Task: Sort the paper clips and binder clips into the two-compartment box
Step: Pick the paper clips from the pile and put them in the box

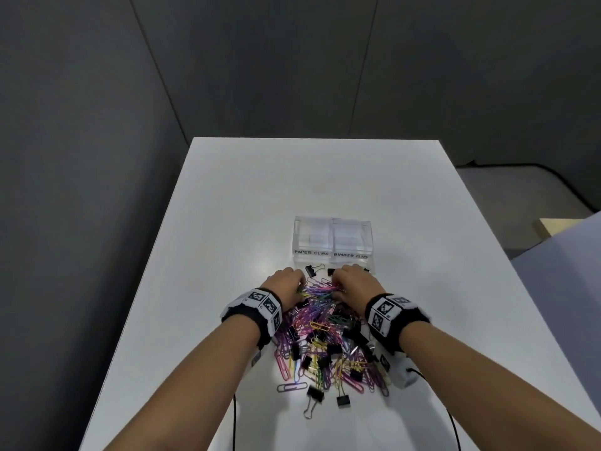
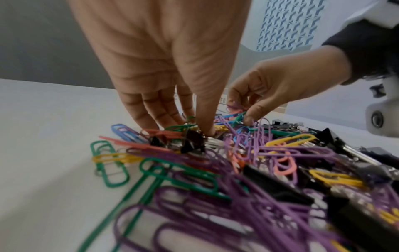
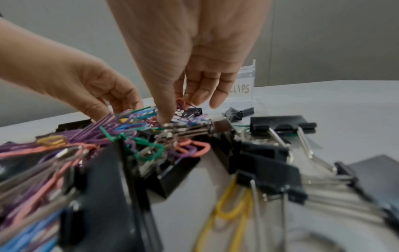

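Observation:
A tangled pile of coloured paper clips and black binder clips [image 1: 325,336] lies on the white table [image 1: 227,222]. Behind it stands the clear two-compartment box [image 1: 333,242], labelled PAPER CLIPS on the left and BINDER CLIPS on the right; both halves look empty. My left hand [image 1: 300,288] digs into the pile's far end. Its thumb and fingers [image 2: 197,124] close on clips beside a small black binder clip [image 2: 193,141]. My right hand [image 1: 336,288] is just to the right, pinching a tangle of purple and red paper clips [image 3: 180,102] between thumb and forefinger [image 3: 175,109].
A loose binder clip [image 1: 313,270] lies between the pile and the box. Two more [image 1: 314,393] [image 1: 343,400] lie at the pile's near edge. Black cables [image 1: 234,418] trail from my wrists. A pale board [image 1: 569,255] stands past the table's right edge.

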Action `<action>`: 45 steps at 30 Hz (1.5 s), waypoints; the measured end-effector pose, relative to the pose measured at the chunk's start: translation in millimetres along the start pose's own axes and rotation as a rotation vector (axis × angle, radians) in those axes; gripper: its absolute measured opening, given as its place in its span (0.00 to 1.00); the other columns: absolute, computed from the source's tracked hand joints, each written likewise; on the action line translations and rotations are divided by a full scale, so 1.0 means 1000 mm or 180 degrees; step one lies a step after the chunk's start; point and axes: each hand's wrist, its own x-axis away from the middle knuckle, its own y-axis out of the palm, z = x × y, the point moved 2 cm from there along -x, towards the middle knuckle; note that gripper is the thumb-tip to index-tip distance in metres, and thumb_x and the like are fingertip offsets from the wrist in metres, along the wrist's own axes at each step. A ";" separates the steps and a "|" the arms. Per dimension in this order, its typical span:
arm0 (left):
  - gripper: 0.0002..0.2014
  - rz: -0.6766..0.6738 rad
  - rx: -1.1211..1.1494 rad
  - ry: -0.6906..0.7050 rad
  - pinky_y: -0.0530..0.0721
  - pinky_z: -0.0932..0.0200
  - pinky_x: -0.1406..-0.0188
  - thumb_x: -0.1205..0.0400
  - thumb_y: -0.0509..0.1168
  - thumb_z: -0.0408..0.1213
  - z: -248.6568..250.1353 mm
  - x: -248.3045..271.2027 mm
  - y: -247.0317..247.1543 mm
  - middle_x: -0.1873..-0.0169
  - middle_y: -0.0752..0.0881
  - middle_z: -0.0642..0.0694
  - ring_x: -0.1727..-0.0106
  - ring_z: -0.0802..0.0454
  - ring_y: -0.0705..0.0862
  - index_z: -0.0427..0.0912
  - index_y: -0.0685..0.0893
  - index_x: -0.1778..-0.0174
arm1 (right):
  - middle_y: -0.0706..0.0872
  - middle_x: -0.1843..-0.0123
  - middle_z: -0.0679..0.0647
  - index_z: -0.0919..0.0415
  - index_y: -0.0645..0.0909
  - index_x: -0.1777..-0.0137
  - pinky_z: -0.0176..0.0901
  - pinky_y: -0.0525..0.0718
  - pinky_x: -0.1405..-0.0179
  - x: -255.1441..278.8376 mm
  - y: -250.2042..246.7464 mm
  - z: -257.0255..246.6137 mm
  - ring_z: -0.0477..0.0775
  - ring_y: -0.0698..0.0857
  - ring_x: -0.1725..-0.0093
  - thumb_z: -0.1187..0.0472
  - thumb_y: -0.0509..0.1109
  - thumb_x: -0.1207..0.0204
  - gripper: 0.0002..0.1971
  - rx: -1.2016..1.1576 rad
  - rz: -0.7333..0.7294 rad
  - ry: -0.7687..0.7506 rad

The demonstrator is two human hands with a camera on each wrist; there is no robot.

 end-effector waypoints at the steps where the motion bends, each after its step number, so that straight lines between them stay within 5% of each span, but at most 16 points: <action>1: 0.17 -0.0039 0.0077 -0.0029 0.78 0.52 0.37 0.20 0.66 0.39 -0.001 0.000 -0.001 0.37 0.79 0.39 0.37 0.43 0.80 0.39 0.76 0.36 | 0.81 0.39 0.56 0.60 0.78 0.41 0.44 0.75 0.41 0.001 -0.001 0.002 0.56 0.77 0.38 0.57 0.67 0.22 0.13 -0.0125 0.0015 0.0062; 8: 0.11 -0.0082 0.0594 0.0027 0.74 0.64 0.55 0.21 0.68 0.34 -0.009 -0.001 -0.009 0.54 0.81 0.47 0.53 0.53 0.76 0.34 0.82 0.45 | 0.84 0.39 0.57 0.60 0.79 0.39 0.44 0.78 0.42 0.007 -0.004 0.015 0.56 0.82 0.42 0.59 0.60 0.18 0.12 -0.0755 0.0044 0.0369; 12: 0.04 -0.0135 0.0635 0.0022 0.75 0.63 0.51 0.20 0.66 0.34 -0.014 0.001 -0.011 0.54 0.82 0.46 0.51 0.52 0.80 0.42 0.79 0.52 | 0.85 0.45 0.58 0.60 0.78 0.36 0.38 0.77 0.60 0.006 -0.005 0.019 0.48 0.79 0.61 0.64 0.54 0.17 0.15 -0.1036 0.0026 0.0545; 15: 0.14 -0.0213 0.0421 0.0002 0.78 0.58 0.45 0.19 0.63 0.41 -0.011 0.000 -0.014 0.43 0.84 0.43 0.42 0.47 0.82 0.42 0.78 0.39 | 0.83 0.41 0.58 0.63 0.78 0.40 0.44 0.78 0.48 0.002 0.000 0.020 0.55 0.82 0.48 0.65 0.53 0.18 0.14 -0.1207 -0.0038 0.0612; 17: 0.20 -0.0219 0.0176 -0.0036 0.79 0.54 0.40 0.19 0.63 0.49 -0.005 -0.001 -0.013 0.38 0.82 0.44 0.39 0.47 0.82 0.44 0.75 0.34 | 0.81 0.42 0.58 0.63 0.78 0.44 0.44 0.77 0.48 0.001 0.004 0.018 0.56 0.81 0.48 0.58 0.58 0.18 0.11 -0.1163 -0.0090 0.0640; 20: 0.20 -0.0201 -0.0175 -0.0030 0.80 0.52 0.41 0.21 0.65 0.51 0.006 -0.005 -0.010 0.38 0.81 0.44 0.39 0.45 0.81 0.44 0.76 0.37 | 0.82 0.46 0.55 0.60 0.76 0.45 0.44 0.79 0.53 0.001 0.010 0.017 0.53 0.80 0.53 0.50 0.66 0.23 0.15 -0.0841 -0.0349 0.0606; 25: 0.14 -0.0270 -0.0179 0.0068 0.80 0.49 0.37 0.20 0.65 0.44 0.014 -0.008 -0.007 0.40 0.78 0.41 0.40 0.44 0.80 0.40 0.82 0.44 | 0.78 0.52 0.53 0.56 0.71 0.55 0.46 0.79 0.53 0.001 0.009 0.021 0.57 0.82 0.52 0.54 0.70 0.25 0.10 -0.0834 -0.0424 0.0479; 30: 0.09 -0.0184 0.0217 0.0121 0.78 0.57 0.48 0.18 0.64 0.40 0.006 -0.008 -0.008 0.44 0.85 0.42 0.44 0.45 0.83 0.39 0.80 0.46 | 0.75 0.55 0.52 0.57 0.68 0.59 0.41 0.72 0.61 0.005 0.007 0.027 0.53 0.75 0.57 0.57 0.71 0.25 0.13 -0.0819 -0.0363 0.0336; 35: 0.12 -0.0070 0.0498 0.0184 0.79 0.56 0.41 0.15 0.57 0.35 0.007 -0.004 -0.011 0.38 0.83 0.42 0.41 0.46 0.83 0.42 0.80 0.38 | 0.83 0.46 0.57 0.61 0.78 0.41 0.45 0.80 0.41 0.008 -0.002 0.027 0.55 0.82 0.46 0.59 0.67 0.21 0.11 -0.1116 -0.0384 0.0312; 39: 0.13 0.0114 0.0965 0.0196 0.78 0.54 0.42 0.14 0.49 0.31 0.011 -0.002 -0.018 0.36 0.81 0.41 0.43 0.44 0.82 0.37 0.79 0.41 | 0.83 0.40 0.58 0.64 0.79 0.38 0.44 0.76 0.41 0.009 -0.013 0.026 0.58 0.81 0.40 0.58 0.59 0.17 0.14 -0.1337 -0.0238 0.0371; 42: 0.10 0.0233 0.1043 0.0141 0.77 0.52 0.51 0.14 0.50 0.35 0.014 -0.002 -0.019 0.50 0.82 0.41 0.51 0.44 0.80 0.39 0.76 0.51 | 0.83 0.51 0.57 0.63 0.78 0.47 0.45 0.75 0.51 0.008 -0.014 0.029 0.56 0.80 0.50 0.57 0.56 0.16 0.12 -0.1500 -0.0091 0.0521; 45: 0.14 0.0322 0.0940 0.0037 0.68 0.58 0.68 0.15 0.54 0.49 0.015 -0.004 -0.016 0.70 0.72 0.51 0.67 0.51 0.72 0.44 0.70 0.61 | 0.76 0.63 0.50 0.59 0.73 0.55 0.39 0.71 0.64 0.007 -0.012 0.031 0.50 0.75 0.63 0.56 0.59 0.17 0.08 -0.1779 0.0050 0.0662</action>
